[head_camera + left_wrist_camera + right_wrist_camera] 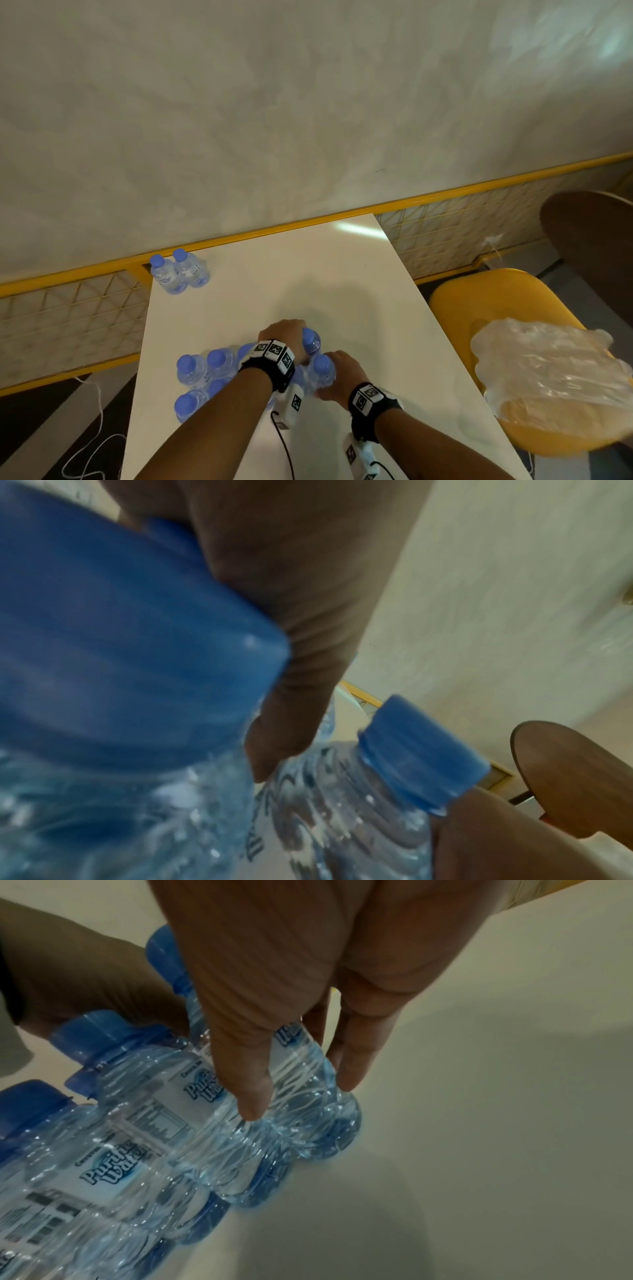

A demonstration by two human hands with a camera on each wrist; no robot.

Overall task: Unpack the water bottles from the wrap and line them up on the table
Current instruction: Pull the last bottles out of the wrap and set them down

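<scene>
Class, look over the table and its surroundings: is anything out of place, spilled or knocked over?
Nothing spilled or toppled: every visible bottle stands upright. The one stray item is the crumpled plastic wrap, lying on the yellow chair beside the table.

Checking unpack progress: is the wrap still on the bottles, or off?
Off. The crumpled wrap lies on the yellow chair, apart from the table. The bottles stand bare, with caps and labels uncovered.
</scene>
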